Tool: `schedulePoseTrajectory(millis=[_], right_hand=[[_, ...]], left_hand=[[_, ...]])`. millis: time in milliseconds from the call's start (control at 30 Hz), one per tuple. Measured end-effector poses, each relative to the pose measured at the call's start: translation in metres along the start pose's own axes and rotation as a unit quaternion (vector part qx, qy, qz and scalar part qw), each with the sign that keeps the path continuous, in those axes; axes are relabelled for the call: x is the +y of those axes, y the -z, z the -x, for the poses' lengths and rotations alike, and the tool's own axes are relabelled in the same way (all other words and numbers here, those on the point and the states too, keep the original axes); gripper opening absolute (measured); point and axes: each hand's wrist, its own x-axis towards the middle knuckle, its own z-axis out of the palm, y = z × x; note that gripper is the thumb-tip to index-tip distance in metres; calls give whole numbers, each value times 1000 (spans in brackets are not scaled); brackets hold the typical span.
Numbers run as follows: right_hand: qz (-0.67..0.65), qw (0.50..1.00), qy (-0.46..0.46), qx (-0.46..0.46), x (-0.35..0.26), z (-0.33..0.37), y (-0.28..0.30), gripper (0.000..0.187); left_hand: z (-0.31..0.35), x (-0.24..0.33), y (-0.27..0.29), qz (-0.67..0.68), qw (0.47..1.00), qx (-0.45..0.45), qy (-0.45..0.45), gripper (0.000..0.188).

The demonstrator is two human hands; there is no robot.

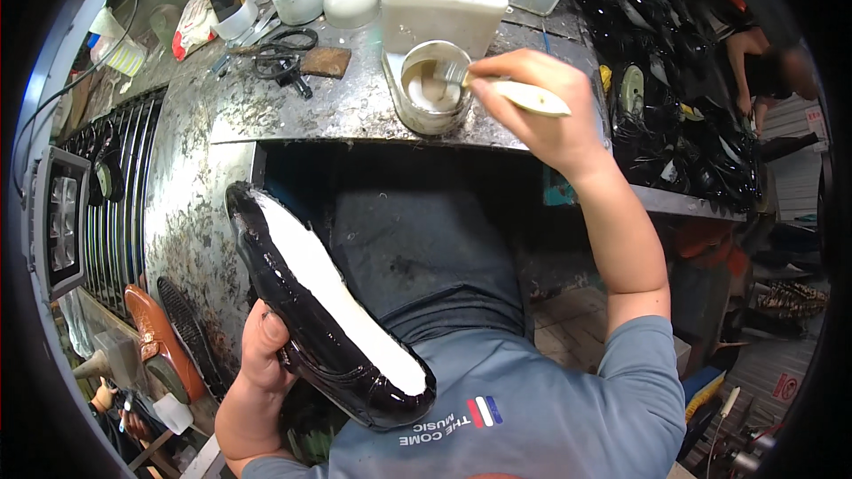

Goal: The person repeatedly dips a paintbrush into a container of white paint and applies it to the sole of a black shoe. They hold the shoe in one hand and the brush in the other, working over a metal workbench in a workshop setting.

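My left hand is closed around a glossy black shoe, held tilted over my lap at the left. A broad white coating runs along the side of the shoe turned up toward me, almost from end to end. In my right hand is a brush with a pale handle, gripped between fingers and thumb. Its bristles are inside a cup holding whitish liquid, which stands at the bench's front edge. I cannot tell whether the bristles touch the liquid.
Behind the cup stands a white container. Scissors and a brown block lie on the metal bench. Many black shoes crowd a surface at the right. An orange-brown shoe and a dark sole are at the left.
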Motion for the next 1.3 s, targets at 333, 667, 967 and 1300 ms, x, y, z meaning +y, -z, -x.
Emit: schedulePoseTrajectory(millis=[333, 667, 967, 1300], right_hand=[[-133, 990, -26, -45, -19, 3, 2, 17], [-379, 916, 105, -72, -91, -1, -16, 21], [-414, 900, 82, -110, -98, 7, -16, 14], [-482, 849, 48, -209, -104, 16, 0, 10]], left_hand=[[2, 8, -8, -46, 999, -8, 10, 89], [-6, 14, -30, -96, 993, -42, 57, 95], [1, 14, -17, -109, 993, -15, 46, 87], [-6, -3, 2, 0, 1000, -3, 27, 78]])
